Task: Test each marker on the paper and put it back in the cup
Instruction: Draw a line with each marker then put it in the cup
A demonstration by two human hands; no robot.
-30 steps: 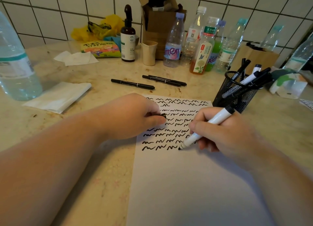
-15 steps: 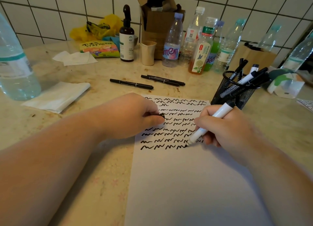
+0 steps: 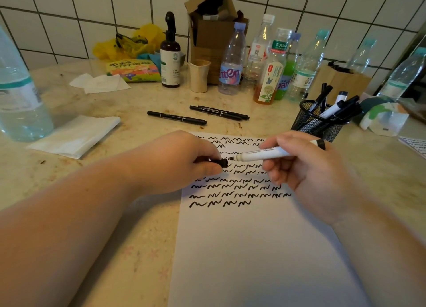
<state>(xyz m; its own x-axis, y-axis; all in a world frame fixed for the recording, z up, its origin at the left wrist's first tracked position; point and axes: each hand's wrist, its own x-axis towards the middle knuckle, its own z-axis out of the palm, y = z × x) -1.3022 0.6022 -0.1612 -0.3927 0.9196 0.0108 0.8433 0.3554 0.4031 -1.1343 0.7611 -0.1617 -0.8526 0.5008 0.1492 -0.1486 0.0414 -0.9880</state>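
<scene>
A white sheet of paper [image 3: 253, 249] lies on the counter, its upper part filled with rows of black squiggles. My right hand [image 3: 309, 175] grips a white marker [image 3: 265, 155] level above the paper, its tip pointing left. My left hand [image 3: 182, 161] pinches the black cap [image 3: 221, 163], whose open end meets the marker's tip. A black mesh cup [image 3: 322, 124] with several markers stands behind my right hand. Three black markers [image 3: 177, 117] lie loose on the counter beyond the paper.
Several plastic bottles [image 3: 272, 69], a brown spray bottle [image 3: 170, 53], a beige cup [image 3: 198, 76] and a cardboard box [image 3: 212, 30] line the tiled wall. A big water bottle [image 3: 18, 94] and a folded tissue [image 3: 76, 136] sit at the left.
My right hand has lifted the marker off the paper and turned it level, tip toward the left hand. My left hand has brought the cap up to the tip.
</scene>
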